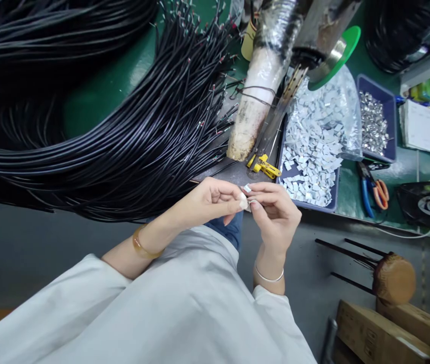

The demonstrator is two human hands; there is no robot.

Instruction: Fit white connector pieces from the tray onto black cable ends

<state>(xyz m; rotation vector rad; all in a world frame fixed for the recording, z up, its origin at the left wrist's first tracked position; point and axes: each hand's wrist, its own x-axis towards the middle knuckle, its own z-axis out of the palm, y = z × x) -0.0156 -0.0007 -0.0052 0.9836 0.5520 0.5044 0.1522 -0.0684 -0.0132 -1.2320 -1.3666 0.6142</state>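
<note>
My left hand [218,199] and my right hand [277,210] meet at the table's front edge, fingertips almost touching. Between the right fingertips shows a small pale square piece [247,188], like those heaped in the tray to the right. The left thumb and fingers are pinched together, with white coverings on their tips; what they grip is too small to make out. Just beyond the hands lies a yellow clip-like part [263,166], at the foot of a lamp-heated or soldering-like fixture's metal rods [275,126]. Left of it spreads a thick bundle of black cables [154,126] with stripped ends.
A blue tray [336,194] holds many pale squares, partly under a plastic bag [346,111]. Behind it stands a bin [391,121] of small metal parts. Pliers [374,192] lie at right. A white wrapped tube [253,96] slants down. A stool [395,278] stands below.
</note>
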